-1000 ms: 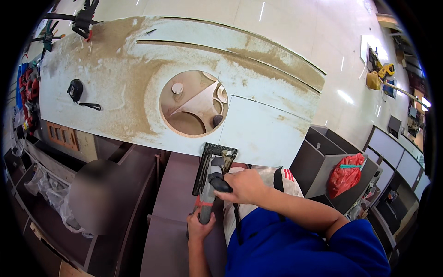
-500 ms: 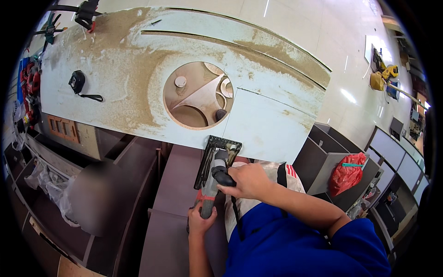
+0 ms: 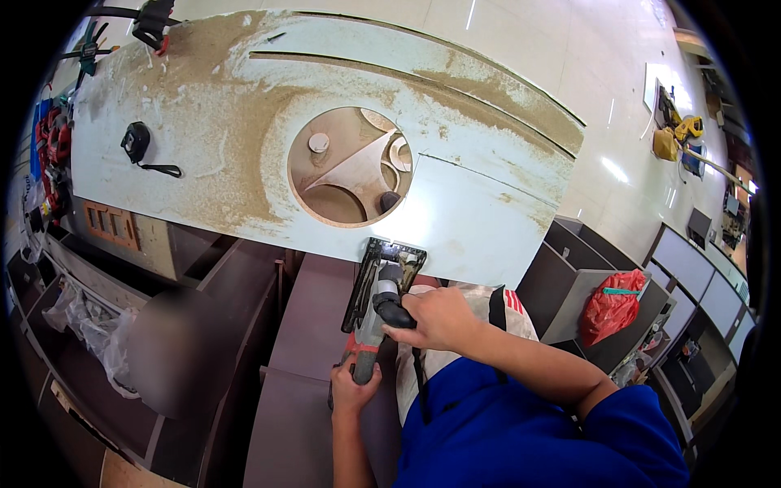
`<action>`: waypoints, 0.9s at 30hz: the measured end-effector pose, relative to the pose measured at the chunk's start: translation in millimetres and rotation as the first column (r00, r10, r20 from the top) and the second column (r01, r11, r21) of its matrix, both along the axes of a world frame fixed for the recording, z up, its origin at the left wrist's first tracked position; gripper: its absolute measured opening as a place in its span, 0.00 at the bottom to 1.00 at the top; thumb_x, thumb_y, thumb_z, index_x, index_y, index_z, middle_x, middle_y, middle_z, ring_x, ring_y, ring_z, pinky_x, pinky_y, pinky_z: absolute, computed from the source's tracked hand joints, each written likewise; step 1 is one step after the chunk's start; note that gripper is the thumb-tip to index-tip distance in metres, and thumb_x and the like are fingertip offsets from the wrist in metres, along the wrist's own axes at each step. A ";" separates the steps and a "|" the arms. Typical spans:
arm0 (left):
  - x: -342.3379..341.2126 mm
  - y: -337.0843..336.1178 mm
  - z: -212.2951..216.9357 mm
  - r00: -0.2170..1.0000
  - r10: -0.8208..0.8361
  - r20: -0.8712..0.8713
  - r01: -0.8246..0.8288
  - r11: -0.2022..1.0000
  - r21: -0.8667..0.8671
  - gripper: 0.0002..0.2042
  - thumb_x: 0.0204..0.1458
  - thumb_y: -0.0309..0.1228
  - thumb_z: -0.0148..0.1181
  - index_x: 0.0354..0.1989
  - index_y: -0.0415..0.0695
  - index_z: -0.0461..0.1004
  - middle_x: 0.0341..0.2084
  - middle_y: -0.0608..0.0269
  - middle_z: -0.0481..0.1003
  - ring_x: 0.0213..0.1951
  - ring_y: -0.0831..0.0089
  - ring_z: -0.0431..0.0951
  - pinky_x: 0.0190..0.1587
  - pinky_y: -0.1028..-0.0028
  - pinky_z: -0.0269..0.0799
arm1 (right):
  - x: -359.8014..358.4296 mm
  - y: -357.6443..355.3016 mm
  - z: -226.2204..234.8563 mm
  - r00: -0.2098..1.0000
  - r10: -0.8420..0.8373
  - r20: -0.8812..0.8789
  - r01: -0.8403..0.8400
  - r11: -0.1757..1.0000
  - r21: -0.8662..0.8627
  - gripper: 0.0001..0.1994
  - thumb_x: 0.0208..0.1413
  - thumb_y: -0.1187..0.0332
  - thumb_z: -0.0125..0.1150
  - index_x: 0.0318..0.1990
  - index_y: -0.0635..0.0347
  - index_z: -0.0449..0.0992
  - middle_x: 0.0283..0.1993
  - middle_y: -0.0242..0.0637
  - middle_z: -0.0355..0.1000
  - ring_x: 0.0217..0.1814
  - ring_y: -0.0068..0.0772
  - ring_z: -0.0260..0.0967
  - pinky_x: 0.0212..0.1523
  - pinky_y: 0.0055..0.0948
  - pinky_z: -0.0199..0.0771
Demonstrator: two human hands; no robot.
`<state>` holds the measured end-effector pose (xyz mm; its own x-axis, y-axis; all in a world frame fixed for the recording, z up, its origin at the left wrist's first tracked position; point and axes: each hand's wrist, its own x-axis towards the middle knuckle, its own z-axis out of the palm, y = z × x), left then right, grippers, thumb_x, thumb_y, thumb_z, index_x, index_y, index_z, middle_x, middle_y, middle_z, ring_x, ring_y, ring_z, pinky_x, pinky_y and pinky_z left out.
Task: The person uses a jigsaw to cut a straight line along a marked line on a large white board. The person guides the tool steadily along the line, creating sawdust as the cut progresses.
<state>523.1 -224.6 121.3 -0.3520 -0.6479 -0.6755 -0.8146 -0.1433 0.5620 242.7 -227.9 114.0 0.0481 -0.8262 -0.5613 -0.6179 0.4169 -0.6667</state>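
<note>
A hand-held power router (image 3: 381, 286) with a black base plate sits at the near edge of a large white panel (image 3: 455, 211). My right hand (image 3: 435, 319) grips its black top knob. My left hand (image 3: 353, 389) is wrapped around the grey and red rear handle. The panel is dusted with sawdust and has a round cut-out (image 3: 350, 167) in its middle, through which wooden parts show. Long curved grooves run across the panel's far side.
A black tape measure (image 3: 136, 141) lies on the panel's left part. Clamps (image 3: 152, 20) sit at its far left corner. Dark brown boards (image 3: 309, 325) lie under the router. A red plastic bag (image 3: 612, 302) rests on grey cabinets at right. Yellow tools (image 3: 677, 134) lie on the tiled floor.
The view has shifted slightly, and the router and both hands sit a little closer to the panel's near edge. Both hands keep their grip.
</note>
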 end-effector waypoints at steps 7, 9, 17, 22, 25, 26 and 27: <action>-3.4 -3.2 3.8 1.000 0.008 0.007 -0.008 0.999 0.032 0.14 0.47 0.33 0.70 0.39 0.39 0.80 0.22 0.50 0.79 0.25 0.49 0.82 0.32 0.59 0.78 | 2.1 3.3 -4.4 1.000 -0.018 -0.011 0.018 0.998 -0.060 0.28 0.55 0.39 0.63 0.25 0.58 0.74 0.19 0.44 0.73 0.22 0.48 0.74 0.24 0.44 0.72; -3.6 -3.0 3.4 1.000 0.005 0.004 -0.005 1.000 0.021 0.14 0.47 0.32 0.70 0.39 0.39 0.80 0.22 0.50 0.79 0.25 0.49 0.82 0.31 0.60 0.78 | 1.9 3.2 -4.3 1.000 -0.017 -0.005 0.017 0.998 -0.055 0.28 0.55 0.39 0.63 0.25 0.58 0.74 0.19 0.44 0.73 0.22 0.48 0.74 0.24 0.44 0.72; -3.0 -2.1 2.2 1.000 -0.004 -0.001 0.004 1.000 0.000 0.14 0.46 0.31 0.70 0.40 0.38 0.79 0.23 0.49 0.79 0.26 0.49 0.83 0.31 0.60 0.78 | 1.4 2.2 -2.7 1.000 -0.012 0.002 0.012 0.999 -0.039 0.27 0.56 0.40 0.63 0.25 0.59 0.75 0.21 0.44 0.74 0.24 0.49 0.75 0.27 0.44 0.73; -1.2 0.0 -0.3 1.000 -0.005 -0.017 0.005 0.999 -0.036 0.14 0.45 0.31 0.70 0.38 0.38 0.79 0.23 0.49 0.79 0.25 0.48 0.82 0.31 0.60 0.78 | 2.9 3.8 -4.4 1.000 -0.017 0.001 0.017 0.999 -0.041 0.27 0.56 0.40 0.63 0.25 0.59 0.75 0.20 0.44 0.74 0.24 0.49 0.75 0.27 0.44 0.73; 1.5 1.3 -0.9 1.000 -0.015 0.006 0.015 1.000 -0.020 0.13 0.45 0.32 0.70 0.36 0.39 0.79 0.23 0.49 0.79 0.25 0.48 0.82 0.31 0.59 0.78 | 3.2 4.1 -4.8 1.000 -0.023 -0.001 0.023 0.999 -0.049 0.27 0.55 0.40 0.64 0.25 0.58 0.75 0.20 0.43 0.73 0.23 0.49 0.74 0.25 0.45 0.73; 1.4 1.1 -0.6 1.000 -0.015 0.004 0.015 1.000 -0.021 0.12 0.45 0.32 0.70 0.36 0.39 0.79 0.23 0.49 0.79 0.25 0.48 0.82 0.31 0.59 0.78 | 2.4 2.6 -3.1 1.000 -0.013 0.002 0.013 1.000 -0.027 0.27 0.55 0.40 0.63 0.25 0.59 0.76 0.20 0.44 0.74 0.24 0.49 0.75 0.27 0.44 0.73; 1.0 0.9 0.1 1.000 -0.015 0.003 0.015 1.000 -0.022 0.12 0.45 0.32 0.70 0.35 0.40 0.79 0.23 0.50 0.79 0.25 0.47 0.82 0.31 0.59 0.78 | 2.4 1.8 -2.1 1.000 -0.003 0.006 0.003 1.000 -0.004 0.27 0.56 0.40 0.62 0.26 0.59 0.76 0.21 0.44 0.75 0.25 0.49 0.75 0.28 0.44 0.74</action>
